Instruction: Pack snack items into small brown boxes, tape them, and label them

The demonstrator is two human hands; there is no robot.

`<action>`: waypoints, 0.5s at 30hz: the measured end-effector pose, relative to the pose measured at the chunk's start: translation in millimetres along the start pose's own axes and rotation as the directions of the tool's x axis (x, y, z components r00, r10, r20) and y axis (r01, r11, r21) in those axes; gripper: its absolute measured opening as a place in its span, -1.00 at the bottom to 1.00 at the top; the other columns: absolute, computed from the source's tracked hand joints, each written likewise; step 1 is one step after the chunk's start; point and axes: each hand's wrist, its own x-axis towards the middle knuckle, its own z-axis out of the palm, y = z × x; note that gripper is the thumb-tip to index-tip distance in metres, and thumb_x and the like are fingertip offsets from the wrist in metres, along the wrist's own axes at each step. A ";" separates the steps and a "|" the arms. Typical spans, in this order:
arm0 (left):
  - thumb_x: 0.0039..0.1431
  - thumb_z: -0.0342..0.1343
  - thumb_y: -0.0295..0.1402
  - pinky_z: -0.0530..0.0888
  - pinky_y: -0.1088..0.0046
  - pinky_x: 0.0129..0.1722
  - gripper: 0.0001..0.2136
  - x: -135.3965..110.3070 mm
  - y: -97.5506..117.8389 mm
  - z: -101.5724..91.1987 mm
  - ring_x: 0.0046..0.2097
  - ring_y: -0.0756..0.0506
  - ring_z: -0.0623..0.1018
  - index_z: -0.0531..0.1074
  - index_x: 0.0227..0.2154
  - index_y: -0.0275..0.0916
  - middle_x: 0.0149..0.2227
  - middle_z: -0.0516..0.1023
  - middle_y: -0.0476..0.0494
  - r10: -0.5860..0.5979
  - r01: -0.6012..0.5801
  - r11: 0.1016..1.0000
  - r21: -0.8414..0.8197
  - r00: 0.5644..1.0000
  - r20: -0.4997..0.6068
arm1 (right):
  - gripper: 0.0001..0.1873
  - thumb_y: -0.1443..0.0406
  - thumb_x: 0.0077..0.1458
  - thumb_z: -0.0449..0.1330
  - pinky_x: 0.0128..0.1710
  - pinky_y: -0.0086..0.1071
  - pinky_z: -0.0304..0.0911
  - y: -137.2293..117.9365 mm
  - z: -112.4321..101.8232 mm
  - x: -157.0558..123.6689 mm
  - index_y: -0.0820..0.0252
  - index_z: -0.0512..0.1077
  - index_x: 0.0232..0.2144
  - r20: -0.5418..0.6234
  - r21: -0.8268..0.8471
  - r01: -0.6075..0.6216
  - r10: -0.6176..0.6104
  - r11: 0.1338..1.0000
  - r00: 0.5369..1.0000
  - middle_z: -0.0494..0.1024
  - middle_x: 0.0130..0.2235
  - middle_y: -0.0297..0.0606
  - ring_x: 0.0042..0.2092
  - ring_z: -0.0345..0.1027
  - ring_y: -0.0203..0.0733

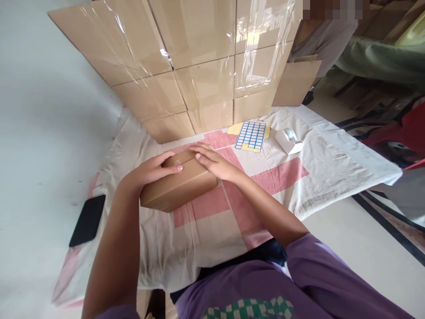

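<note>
A small brown cardboard box [182, 186] sits on the cloth-covered table before me, its top folded down. My left hand [154, 169] lies over the box's left end, with thumb and fingers stretched apart on the top. On the right part of the top rests my right hand [214, 163], fingers extended and flat across it. Both hands touch the box. The far side of the box is hidden from me.
Taped cardboard boxes [206, 75] form a wall at the back. Right of them lie a sheet of blue-bordered labels [251, 135] and a white tape dispenser [288, 141]. A black phone [88, 219] lies at the left edge. Another person [332, 44] is at the back right.
</note>
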 end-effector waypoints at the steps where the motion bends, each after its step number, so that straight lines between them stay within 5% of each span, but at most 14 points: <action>1: 0.10 0.18 0.22 0.47 0.28 0.02 -0.41 -0.5 0.8 0.2 0.06 -0.25 0.56 0.45 0.12 0.07 0.11 0.57 0.09 -0.011 0.011 1.000 0.003 1.000 0.001 | -0.50 -0.05 0.34 0.07 0.38 0.08 0.08 0.1 -8.7 1.5 0.03 0.45 0.15 -0.022 0.081 -0.097 0.099 0.992 0.995 0.37 0.32 -0.17 0.35 0.18 0.05; 3: 0.10 0.17 0.22 0.49 0.26 0.00 -0.42 -1.5 1.3 0.2 0.05 -0.27 0.57 0.46 0.11 0.07 0.10 0.58 0.05 -0.020 0.020 1.000 0.010 1.000 0.003 | -0.45 -0.12 0.30 0.05 0.19 0.10 0.32 4.5 -36.6 2.4 0.01 0.43 0.14 -0.110 0.236 -0.292 0.324 0.927 0.940 0.39 0.30 -0.15 0.22 0.35 0.11; 5: 0.12 0.15 0.22 0.49 0.21 0.05 -0.42 -3.4 0.0 -0.9 0.10 -0.30 0.56 0.45 0.11 0.05 0.15 0.56 0.00 0.019 -0.019 1.000 0.006 1.000 -0.010 | -0.51 -0.10 0.25 0.10 0.03 0.04 0.41 15.1 -75.3 -2.3 0.03 0.47 0.03 -0.295 0.308 -0.399 0.485 0.864 0.823 0.46 0.21 -0.14 0.10 0.43 0.10; 8: 0.19 0.11 0.15 0.40 0.05 0.21 -0.49 -12.1 -1.2 -4.6 0.21 -0.35 0.49 0.44 0.11 0.03 0.22 0.52 -0.06 0.112 -0.101 0.992 0.079 0.984 -0.136 | -0.64 -0.03 0.17 0.16 -0.01 -0.11 0.38 38.6 -134.0 -20.7 0.08 0.49 -0.18 -0.644 0.277 -0.406 0.482 0.871 0.595 0.54 0.03 -0.17 0.00 0.44 0.00; 11: 0.25 0.08 0.05 0.28 -0.20 0.25 -0.60 -30.3 12.0 -2.6 0.19 -0.42 0.50 0.46 0.05 0.02 0.12 0.58 -0.14 0.177 -0.058 0.950 0.307 0.910 -0.375 | -0.65 -0.01 0.14 0.14 -0.02 -0.20 0.33 63.5 -169.7 -40.4 0.12 0.46 -0.28 -0.804 0.267 -0.374 0.419 0.888 0.422 0.54 -0.08 -0.21 -0.05 0.42 -0.09; 13: 0.31 0.04 -0.03 0.31 -0.21 0.20 -0.67 -42.3 33.9 10.1 0.14 -0.41 0.52 0.46 0.03 0.00 0.05 0.61 -0.16 0.256 -0.049 0.917 0.395 0.832 -0.492 | -0.66 -0.01 0.13 0.13 -0.06 -0.22 0.31 77.1 -177.5 -47.2 0.12 0.44 -0.30 -0.834 0.271 -0.368 0.408 0.889 0.372 0.54 -0.13 -0.23 -0.07 0.41 -0.11; 15: 0.37 0.01 -0.12 0.39 -0.06 0.13 -0.75 -47.4 62.5 36.8 0.08 -0.32 0.55 0.47 -0.03 -0.03 -0.01 0.62 -0.13 0.359 -0.136 0.902 0.409 0.762 -0.539 | -0.66 -0.02 0.12 0.13 -0.11 -0.23 0.30 86.3 -177.4 -48.3 0.12 0.42 -0.32 -0.848 0.247 -0.356 0.379 0.901 0.371 0.53 -0.18 -0.25 -0.10 0.40 -0.11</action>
